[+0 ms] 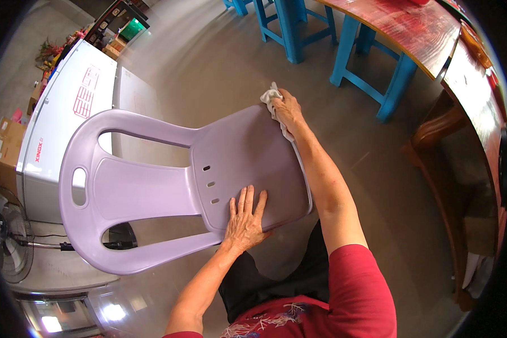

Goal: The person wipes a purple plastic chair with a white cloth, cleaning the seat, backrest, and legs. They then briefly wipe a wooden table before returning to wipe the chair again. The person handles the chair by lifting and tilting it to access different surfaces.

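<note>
A light purple plastic chair [143, 186] stands in front of me, its backrest to the left and its seat to the right. My left hand [245, 219] lies on the near part of the seat, fingers spread, close to three small slots. At the seat's far right corner, my right hand [289, 110] grips a white cloth [272, 100] and presses it against the edge. Part of the cloth hangs down along the seat's right side. The chair's legs are hidden beneath the seat.
A white chest freezer [62, 101] stands left behind the chair, near a cardboard box [8, 141]. A standing fan [8, 234] is at the lower left. Blue stools [372, 67] and a wooden-topped table [405, 28] stand at the far right, beside a dark wooden piece of furniture [442, 169].
</note>
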### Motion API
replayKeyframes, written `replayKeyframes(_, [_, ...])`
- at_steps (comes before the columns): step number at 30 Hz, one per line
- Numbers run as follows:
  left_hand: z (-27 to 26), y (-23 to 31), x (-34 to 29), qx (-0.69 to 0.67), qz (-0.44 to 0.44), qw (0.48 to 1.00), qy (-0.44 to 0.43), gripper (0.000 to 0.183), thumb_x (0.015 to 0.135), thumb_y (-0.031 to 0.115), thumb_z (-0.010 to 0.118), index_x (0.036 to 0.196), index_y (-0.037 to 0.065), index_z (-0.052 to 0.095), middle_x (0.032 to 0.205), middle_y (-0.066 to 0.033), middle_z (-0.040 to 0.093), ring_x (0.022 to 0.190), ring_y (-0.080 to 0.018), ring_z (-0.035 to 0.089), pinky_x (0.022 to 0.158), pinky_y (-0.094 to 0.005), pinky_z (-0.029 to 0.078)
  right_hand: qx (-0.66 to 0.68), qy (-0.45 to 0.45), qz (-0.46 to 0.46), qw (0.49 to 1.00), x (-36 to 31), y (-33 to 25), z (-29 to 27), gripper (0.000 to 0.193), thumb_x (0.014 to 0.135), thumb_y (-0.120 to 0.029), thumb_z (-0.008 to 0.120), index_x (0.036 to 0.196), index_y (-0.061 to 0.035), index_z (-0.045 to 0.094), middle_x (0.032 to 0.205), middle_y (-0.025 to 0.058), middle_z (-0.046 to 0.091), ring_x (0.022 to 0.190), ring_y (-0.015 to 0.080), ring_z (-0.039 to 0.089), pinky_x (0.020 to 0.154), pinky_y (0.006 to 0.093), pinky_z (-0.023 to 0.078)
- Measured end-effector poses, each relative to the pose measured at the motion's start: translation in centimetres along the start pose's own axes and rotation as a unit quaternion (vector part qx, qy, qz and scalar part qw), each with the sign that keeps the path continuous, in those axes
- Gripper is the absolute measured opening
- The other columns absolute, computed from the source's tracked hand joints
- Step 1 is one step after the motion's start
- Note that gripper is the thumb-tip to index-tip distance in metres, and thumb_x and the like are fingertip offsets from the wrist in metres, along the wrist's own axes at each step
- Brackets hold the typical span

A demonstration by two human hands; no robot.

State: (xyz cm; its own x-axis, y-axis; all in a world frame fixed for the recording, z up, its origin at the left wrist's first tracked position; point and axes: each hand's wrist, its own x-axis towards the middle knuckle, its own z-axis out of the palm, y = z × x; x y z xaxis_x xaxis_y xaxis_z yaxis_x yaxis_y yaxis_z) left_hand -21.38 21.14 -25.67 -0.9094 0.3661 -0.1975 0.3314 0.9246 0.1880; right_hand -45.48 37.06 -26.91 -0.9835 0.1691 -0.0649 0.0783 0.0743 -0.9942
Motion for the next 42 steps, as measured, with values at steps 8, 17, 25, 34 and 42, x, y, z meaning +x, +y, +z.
replayKeyframes(8, [-0.4,-0.1,0.1,0.006,0.01,1.0,0.002,0.106,0.065,0.044,0.077,0.145,0.009,0.017,0.147,-0.0264,0.014,0.138,-0.0411,0.014,0.106,-0.0611,0.018,-0.084,-0.001,0.024,0.996,-5.5,4.1,-5.0,0.053,0.079,-0.023,0.045,0.125,0.0019,0.049,0.103,0.0198,0.062,0.092,0.03,0.061,0.082,0.0367,0.046])
replayKeyframes(17, [-0.1,-0.8,-1.1,-0.003,-0.007,1.0,0.002,0.105,0.068,0.05,0.073,0.146,0.011,0.015,0.147,-0.0262,0.011,0.137,-0.0409,0.012,0.108,-0.0608,0.016,-0.145,-0.012,0.038,0.989,-23.0,3.4,-8.7,0.05,0.089,-0.022,0.04,0.135,-0.0025,0.037,0.111,0.0284,0.056,0.101,0.0403,0.056,0.088,0.0438,0.044])
replayKeyframes(25, [0.1,-0.6,-0.7,0.02,0.027,0.999,0.017,0.097,0.073,0.058,0.064,0.147,0.016,0.017,0.15,-0.0171,0.014,0.136,-0.0422,0.014,0.106,-0.0631,0.018,-0.289,0.014,-0.24,0.927,-19.5,3.2,-8.1,0.056,0.076,0.003,0.054,0.13,-0.009,0.045,0.118,0.0221,0.048,0.105,0.0402,0.049,0.089,0.0447,0.042])
replayKeyframes(34, [-0.2,-0.5,-0.5,0.016,0.03,0.999,0.01,0.096,0.072,0.053,0.068,0.146,0.016,0.02,0.149,-0.0179,0.016,0.136,-0.0427,0.016,0.105,-0.0626,0.02,-0.494,0.018,-0.376,0.784,-7.0,0.8,-1.1,0.042,0.073,-0.007,0.059,0.114,-0.0203,0.059,0.115,0.0108,0.05,0.103,0.0318,0.048,0.077,0.0432,0.044])
replayKeyframes(42, [-0.1,-0.3,-0.8,-0.051,0.024,0.992,0.114,0.113,0.058,0.061,0.075,0.146,0.017,0.018,0.149,-0.0231,0.005,0.137,-0.0429,0.005,0.107,-0.0616,0.012,-0.512,-0.139,-0.488,0.693,-7.7,0.6,3.0,0.051,0.071,-0.017,0.067,0.119,-0.0323,0.057,0.119,0.0003,0.052,0.109,0.026,0.044,0.078,0.0391,0.04])
